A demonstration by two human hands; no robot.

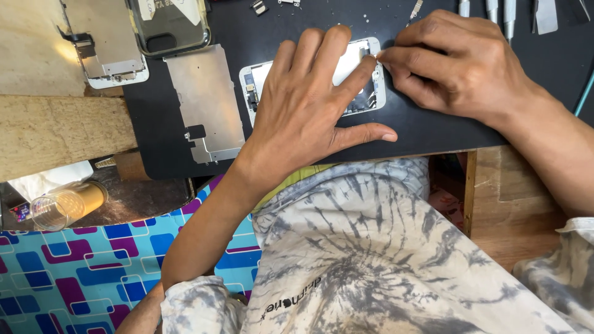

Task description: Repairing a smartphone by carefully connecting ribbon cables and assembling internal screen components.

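Observation:
An opened white phone body point(370, 93) lies on a black work mat point(433, 133). My left hand point(309, 108) rests flat on top of it, fingers spread, pressing it down and hiding most of its inside. My right hand point(461, 65) is at the phone's upper right corner, thumb and forefinger pinched together on something small and pale at the frame's edge; what it is I cannot tell.
A grey metal backing plate point(207, 102) lies left of the phone. Further left are a white screen assembly point(105, 43) and a clear phone case point(170, 25). Metal tools point(507, 15) line the mat's far edge. A clear jar point(65, 207) lies at lower left.

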